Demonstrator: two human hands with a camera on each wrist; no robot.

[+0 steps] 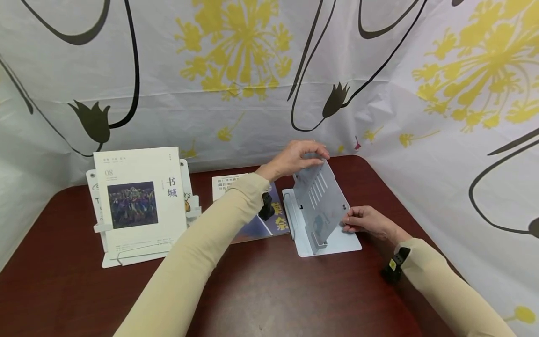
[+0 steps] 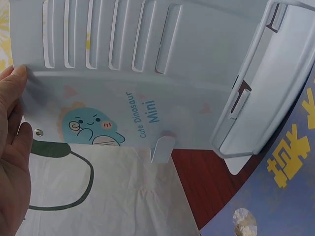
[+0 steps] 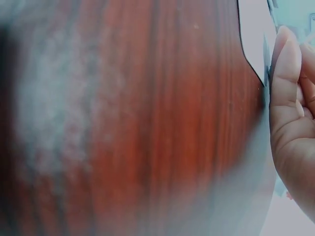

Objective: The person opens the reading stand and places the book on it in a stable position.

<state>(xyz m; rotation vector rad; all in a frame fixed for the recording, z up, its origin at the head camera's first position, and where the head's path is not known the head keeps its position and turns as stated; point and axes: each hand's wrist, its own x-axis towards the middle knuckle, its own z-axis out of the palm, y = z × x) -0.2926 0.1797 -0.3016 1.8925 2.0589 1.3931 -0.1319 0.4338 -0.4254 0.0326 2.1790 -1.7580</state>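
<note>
A pale blue metal book stand (image 1: 322,199) stands at the right of the table, its slotted back panel raised at a tilt over a flat base (image 1: 343,241). My left hand (image 1: 290,160) grips the panel's top edge between thumb and fingers. Low on the panel's right side, my right hand (image 1: 372,222) pinches the edge. In the left wrist view the panel's front shows a blue dinosaur print (image 2: 91,125), slots and a small page clip (image 2: 162,149). Most of the right hand's fingertips are hidden in the right wrist view.
On the left, a second book stand (image 1: 91,180) holds a white book (image 1: 141,164) upright. A blue and white book (image 1: 257,229) lies flat beside the right stand, partly under my left arm. A patterned curtain (image 1: 252,117) hangs behind the dark red table (image 1: 273,290).
</note>
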